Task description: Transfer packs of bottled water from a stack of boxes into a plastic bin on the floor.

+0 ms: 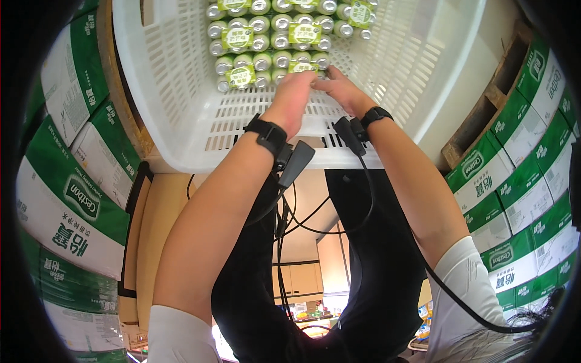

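Note:
Several shrink-wrapped packs of light green cans with silver ends [239, 38] lie in rows in a white perforated plastic basket [181, 109]. Both my hands are inside the basket at the near right pack of cans [303, 66]. My left hand [294, 97] covers part of this pack's near edge, its fingertips hidden. At the pack's near right corner, my right hand [341, 90] has its thumb and fingers bent around it, close to my left hand. Each wrist wears a black strap [271, 134] with a cabled device.
Green-and-white C'estbon water cartons [77, 195] are stacked on the left, and more cartons [513, 190] on the right. Wooden pallet pieces [494, 97] stand beside the basket. Black cables [281, 222] hang between my legs, below the basket's near rim.

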The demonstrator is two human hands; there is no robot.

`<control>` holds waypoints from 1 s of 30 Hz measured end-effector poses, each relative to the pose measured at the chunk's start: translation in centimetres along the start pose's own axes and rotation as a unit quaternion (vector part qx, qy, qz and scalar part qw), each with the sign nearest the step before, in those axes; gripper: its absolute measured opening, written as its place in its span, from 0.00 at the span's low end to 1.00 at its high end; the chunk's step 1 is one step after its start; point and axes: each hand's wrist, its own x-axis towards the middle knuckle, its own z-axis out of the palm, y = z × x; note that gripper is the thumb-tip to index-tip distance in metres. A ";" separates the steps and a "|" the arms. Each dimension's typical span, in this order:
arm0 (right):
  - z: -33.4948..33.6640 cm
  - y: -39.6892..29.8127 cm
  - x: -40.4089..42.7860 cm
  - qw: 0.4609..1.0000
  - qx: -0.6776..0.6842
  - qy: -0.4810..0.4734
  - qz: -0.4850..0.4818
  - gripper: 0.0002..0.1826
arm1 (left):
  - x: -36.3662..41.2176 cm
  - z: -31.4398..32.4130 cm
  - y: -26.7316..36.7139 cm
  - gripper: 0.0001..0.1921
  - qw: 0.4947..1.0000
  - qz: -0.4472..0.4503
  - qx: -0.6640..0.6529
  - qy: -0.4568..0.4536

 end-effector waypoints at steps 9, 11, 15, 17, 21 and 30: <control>0.9 -4.1 -8.5 0.992 -0.103 0.025 -0.071 0.30 | -6.3 -2.9 1.1 0.17 0.985 0.056 0.145 0.067; 1.1 -6.1 -12.6 0.999 -0.019 -0.047 -0.010 0.31 | -8.8 -5.5 0.7 0.18 0.930 0.156 0.301 0.142; -2.0 -7.8 -22.2 0.960 0.262 -0.093 -0.041 0.22 | -15.8 -9.4 0.4 0.19 0.757 0.242 0.587 0.154; -5.1 -7.9 -27.6 0.906 0.410 -0.082 -0.062 0.21 | -19.4 -9.4 0.4 0.19 0.775 0.208 0.582 0.129; -12.3 -3.5 -40.0 0.752 0.641 0.119 -0.095 0.22 | -27.1 -8.6 1.7 0.19 0.813 0.187 0.546 0.079; -12.0 6.3 -63.1 0.575 0.740 0.138 -0.321 0.13 | -36.8 -21.4 -4.5 0.13 0.709 0.101 0.697 0.045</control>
